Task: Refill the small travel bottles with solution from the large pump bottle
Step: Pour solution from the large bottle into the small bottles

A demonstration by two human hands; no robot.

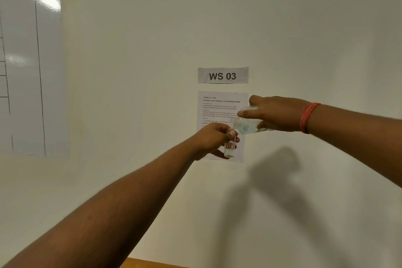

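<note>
- A plain off-white painted wall fills nearly the whole head view, with the dark shadows of two arms cast on it at lower right.
- A glossy whiteboard sheet ruled with hand-drawn black lines hangs at far left; its handwritten headings are partly legible, one reading "PRODUCTION".
- A narrow strip of orange-brown wooden worktop shows along the bottom edge.
- A white printed instruction sheet is fixed to the wall at centre, headed "Contact Lens Solution Travel Bottle Refill"; both hands are raised in front of it.
- A grey paper sign reading "WS 03" sits just above that sheet.
- The right hand grips a clear plastic large bottle holding pale blue liquid, tipped on its side so that its open, threaded neck points left and slightly down.
- The left hand has its fingers curled round a small clear travel bottle, held upright just below the large bottle's neck; the mouths are very close, though whether they touch cannot be told.
- The two hands are close together but apart, each clamped on its own bottle, both held in the air well above the worktop.
- A red thread band circles the right wrist.
- A small white label outlined in red on the travel bottle bears handwritten marks that look like "7B".
</note>
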